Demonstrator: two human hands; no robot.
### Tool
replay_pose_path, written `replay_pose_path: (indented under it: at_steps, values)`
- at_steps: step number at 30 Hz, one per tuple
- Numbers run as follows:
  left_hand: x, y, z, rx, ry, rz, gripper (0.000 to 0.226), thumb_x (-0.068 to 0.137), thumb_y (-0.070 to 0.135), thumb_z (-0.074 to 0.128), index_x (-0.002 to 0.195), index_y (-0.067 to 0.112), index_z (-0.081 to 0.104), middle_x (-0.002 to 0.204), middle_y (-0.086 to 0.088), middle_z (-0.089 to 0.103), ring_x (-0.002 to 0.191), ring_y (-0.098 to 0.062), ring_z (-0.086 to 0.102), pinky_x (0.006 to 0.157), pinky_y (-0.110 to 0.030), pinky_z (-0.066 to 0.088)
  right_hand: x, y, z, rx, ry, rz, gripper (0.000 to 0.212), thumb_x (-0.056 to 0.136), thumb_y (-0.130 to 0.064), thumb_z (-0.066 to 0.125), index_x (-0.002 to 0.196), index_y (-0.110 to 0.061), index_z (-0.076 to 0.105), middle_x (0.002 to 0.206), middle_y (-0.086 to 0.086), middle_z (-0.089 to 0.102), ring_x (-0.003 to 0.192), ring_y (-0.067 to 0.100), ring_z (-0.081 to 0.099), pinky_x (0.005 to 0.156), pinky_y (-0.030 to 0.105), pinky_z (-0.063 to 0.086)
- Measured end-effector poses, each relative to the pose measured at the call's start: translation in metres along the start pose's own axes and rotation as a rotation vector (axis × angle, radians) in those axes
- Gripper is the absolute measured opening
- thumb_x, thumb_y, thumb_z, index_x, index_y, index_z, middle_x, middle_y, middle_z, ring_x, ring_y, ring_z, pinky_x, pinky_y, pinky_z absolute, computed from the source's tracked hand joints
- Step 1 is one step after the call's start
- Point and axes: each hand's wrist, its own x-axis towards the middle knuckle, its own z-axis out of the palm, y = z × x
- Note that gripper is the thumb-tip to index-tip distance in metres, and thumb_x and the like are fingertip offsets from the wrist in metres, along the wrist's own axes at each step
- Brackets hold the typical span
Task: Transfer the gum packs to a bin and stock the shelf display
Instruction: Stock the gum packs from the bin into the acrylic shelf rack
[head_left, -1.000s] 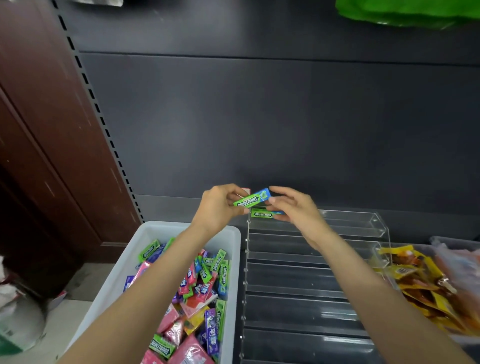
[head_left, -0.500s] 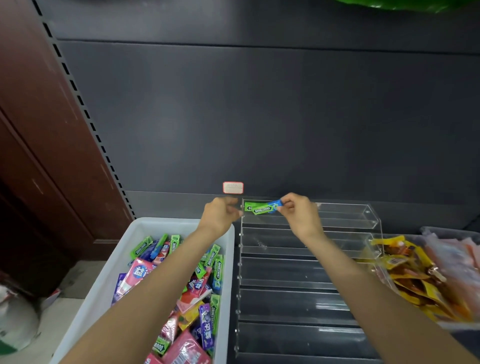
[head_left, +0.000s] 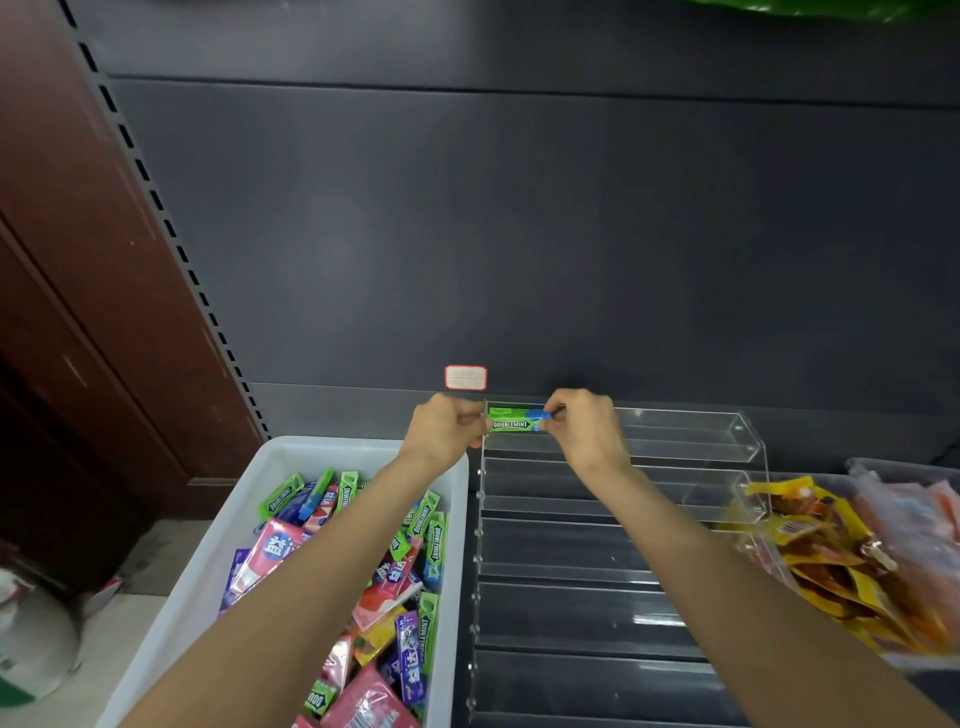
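Both hands reach to the top tier of the clear display (head_left: 675, 436), which steps down in several tiers toward the viewer. The right hand (head_left: 584, 423) pinches the right end of a green pack (head_left: 514, 420) marked DOUBLEMINT, which lies flat along the left end of that top tier; a 2nd green pack seems to sit right behind it, though the 2 are hard to separate. The left hand (head_left: 448, 426) is at the display's left edge, fingers curled at the pack's left end, but whether it actually grips the pack cannot be told. Just left of the display stands a white bin (head_left: 244, 525) heaped with loose gum packs (head_left: 400, 571) in green, pink, purple and blue. Right of the display lies a pile of yellow and orange snack bags (head_left: 841, 551). Above the display's left end, a small red-bordered label (head_left: 466, 377) is on the dark back panel.
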Motion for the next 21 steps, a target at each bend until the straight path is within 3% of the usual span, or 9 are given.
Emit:
replay_pose_path:
  at_steps: [11, 14, 17, 21]
  values:
    - [-0.006, 0.002, 0.0, 0.044, 0.009, 0.013, 0.03, 0.09, 0.014, 0.058, 0.119, 0.009, 0.063, 0.107, -0.01, 0.069, 0.098, -0.022, 0.065, 0.093, -0.034, 0.05, 0.007, -0.001, -0.002, 0.022, -0.091, -0.023, 0.01, 0.085, -0.012, 0.067, 0.092, -0.005, 0.066, 0.095, 0.012, 0.067, 0.085, 0.023, 0.063, 0.078, 0.035, 0.054]
    - [-0.016, 0.0, -0.005, 0.081, 0.09, 0.027, 0.03, 0.088, 0.015, 0.06, 0.118, 0.012, 0.062, 0.113, -0.002, 0.067, 0.105, -0.016, 0.061, 0.091, -0.021, 0.043, 0.0, -0.004, -0.006, -0.015, -0.091, -0.05, 0.017, 0.088, -0.018, 0.064, 0.101, -0.008, 0.066, 0.103, 0.01, 0.063, 0.087, 0.023, 0.062, 0.075, 0.033, 0.052]
    - [-0.038, -0.009, -0.017, 0.113, 0.181, 0.06, 0.028, 0.091, 0.017, 0.058, 0.118, 0.013, 0.061, 0.11, 0.0, 0.067, 0.096, -0.012, 0.061, 0.081, -0.013, 0.039, -0.016, -0.014, -0.011, -0.024, -0.012, -0.131, 0.02, 0.09, -0.019, 0.06, 0.108, -0.011, 0.065, 0.108, 0.008, 0.056, 0.088, 0.023, 0.06, 0.071, 0.028, 0.049]
    - [-0.07, -0.04, -0.039, 0.188, 0.272, 0.051, 0.023, 0.092, 0.017, 0.056, 0.114, 0.014, 0.063, 0.102, 0.003, 0.065, 0.081, -0.012, 0.059, 0.07, -0.015, 0.043, -0.042, -0.037, -0.006, 0.167, -0.009, -0.245, 0.019, 0.089, -0.012, 0.059, 0.106, -0.013, 0.067, 0.105, 0.005, 0.059, 0.086, 0.018, 0.06, 0.077, 0.025, 0.05]
